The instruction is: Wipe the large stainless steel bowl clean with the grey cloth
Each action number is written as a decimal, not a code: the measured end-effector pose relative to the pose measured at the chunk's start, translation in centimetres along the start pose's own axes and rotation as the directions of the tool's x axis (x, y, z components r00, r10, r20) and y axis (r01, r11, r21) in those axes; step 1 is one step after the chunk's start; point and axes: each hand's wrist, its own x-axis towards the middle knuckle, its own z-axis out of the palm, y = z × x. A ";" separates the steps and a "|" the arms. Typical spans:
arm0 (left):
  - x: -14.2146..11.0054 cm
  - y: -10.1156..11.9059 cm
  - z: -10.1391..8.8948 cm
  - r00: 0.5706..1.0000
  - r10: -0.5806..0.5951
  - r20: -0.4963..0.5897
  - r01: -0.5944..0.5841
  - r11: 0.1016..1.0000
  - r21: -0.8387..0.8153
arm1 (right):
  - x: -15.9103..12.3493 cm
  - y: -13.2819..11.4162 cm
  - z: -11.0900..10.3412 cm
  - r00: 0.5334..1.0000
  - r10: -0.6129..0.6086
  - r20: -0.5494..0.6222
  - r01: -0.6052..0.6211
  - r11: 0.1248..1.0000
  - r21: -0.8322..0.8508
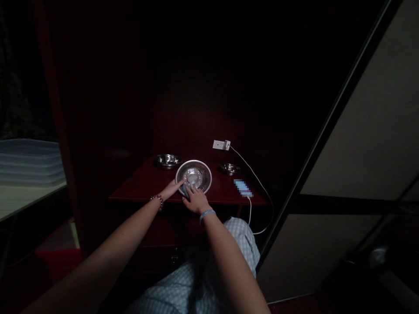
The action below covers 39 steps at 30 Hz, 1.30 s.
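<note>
The stainless steel bowl [193,175] sits near the front edge of the dark red table [140,187], low in the middle of the frame. It is round, with no long axis, and its hollow faces up, seemingly tipped toward the person. The left hand [173,188] lies open, fingers stretched onto the bowl's inside. The right hand [196,199] curves over the near rim beside a grey pad [186,192]; in this dim view, I cannot tell whether it grips anything. So close to the edge, a slip could tip the bowl off the table. A smaller steel bowl [168,161] stands upper left of it, another [230,168] to its right.
</note>
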 end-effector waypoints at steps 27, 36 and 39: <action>1.2 -2.2 -0.4 0.992 0.118 0.044 -0.120 0.992 0.041 | 0.0 0.0 0.3 0.996 -0.089 0.006 0.088 0.993 0.081; 1.6 -2.8 -0.4 0.994 0.111 0.020 -0.112 0.993 0.023 | 0.2 -0.1 -0.4 0.999 -0.042 0.001 0.041 0.998 0.053; 1.6 -2.8 -0.4 0.991 0.130 0.018 -0.131 0.991 0.028 | 0.2 -0.2 -0.7 1.000 -0.009 0.008 0.009 1.000 0.023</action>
